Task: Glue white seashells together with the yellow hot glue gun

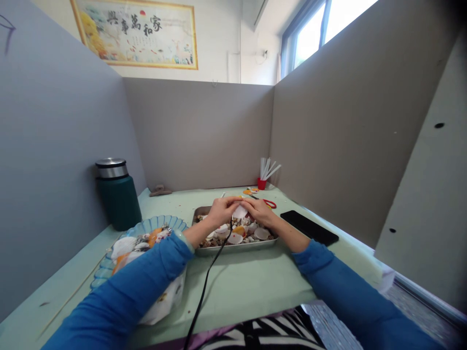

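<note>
Both of my hands meet above a metal tray (237,247) filled with several seashells. My left hand (221,210) and my right hand (260,211) pinch a white shell (240,212) between their fingertips, holding it just over the tray. Blue sleeves cover both forearms. A black cable (204,288) runs from under my hands down to the table's near edge. What the cable joins to is hidden by my fingers.
A blue scalloped plate (160,224) with shells sits left of the tray. A dark green flask (117,194) stands at the left wall. A black phone (309,227) lies to the right. Red scissors (269,203) and a red cup of white sticks (261,183) are at the back.
</note>
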Tool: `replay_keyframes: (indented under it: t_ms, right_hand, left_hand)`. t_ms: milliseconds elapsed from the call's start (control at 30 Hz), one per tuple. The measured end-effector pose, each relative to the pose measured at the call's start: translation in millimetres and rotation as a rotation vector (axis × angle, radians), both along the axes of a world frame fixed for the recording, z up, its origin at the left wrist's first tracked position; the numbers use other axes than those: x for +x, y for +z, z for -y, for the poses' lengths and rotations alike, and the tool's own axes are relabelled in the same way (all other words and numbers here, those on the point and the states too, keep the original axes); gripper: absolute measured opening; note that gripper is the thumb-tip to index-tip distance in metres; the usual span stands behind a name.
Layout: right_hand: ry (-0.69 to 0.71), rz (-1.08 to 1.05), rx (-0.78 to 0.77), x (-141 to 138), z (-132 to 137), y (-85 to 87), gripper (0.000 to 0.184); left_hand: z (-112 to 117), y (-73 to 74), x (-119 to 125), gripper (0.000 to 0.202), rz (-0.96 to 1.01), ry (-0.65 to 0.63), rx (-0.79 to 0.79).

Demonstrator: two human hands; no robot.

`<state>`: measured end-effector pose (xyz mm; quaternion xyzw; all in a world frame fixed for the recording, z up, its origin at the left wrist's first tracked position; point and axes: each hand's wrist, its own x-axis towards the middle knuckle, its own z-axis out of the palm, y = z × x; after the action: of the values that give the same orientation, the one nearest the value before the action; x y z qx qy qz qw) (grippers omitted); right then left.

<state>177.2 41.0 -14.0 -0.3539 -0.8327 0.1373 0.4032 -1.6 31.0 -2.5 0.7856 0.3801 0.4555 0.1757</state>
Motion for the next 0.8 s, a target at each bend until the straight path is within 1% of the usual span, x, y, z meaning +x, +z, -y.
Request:
replay_keyframes:
  t_ms: [100, 200, 333, 533, 700, 800]
  right_hand:
    - [-0.016, -0.084, 0.042, 0.1, -2.6, -1.6, 0.032]
    - [0.019, -0.129, 0.061, 0.1, -4.1, -3.8, 0.033]
    - [0.034, -0.131, 0.087, -0.1, -4.9, -5.9, 0.03]
    - [-0.014, -0.138, 0.133, 0.8, -6.4, -7.9, 0.031]
    - [-0.012, -0.147, 0.137, 0.8, -7.2, -8.4, 0.031]
    - [-0.002, -0.157, 0.165, 0.1, -7.0, -8.2, 0.029]
  left_hand:
    - [1.9, 1.7, 1.1, 0.032, 0.081, -0.01, -0.132]
    - [1.5, 1.7, 1.2, 0.029, 0.12, -0.023, -0.205]
    - [-1.1, -0.2, 0.7, 0.024, 0.132, -0.045, -0.206]
    - [-2.9, -3.5, 0.4, 0.036, 0.156, -0.094, -0.279]
    - [-2.5, -3.0, 0.6, 0.034, 0.141, -0.089, -0.269]
    - [-1.5, -1.8, 0.7, 0.033, 0.145, -0.082, -0.257]
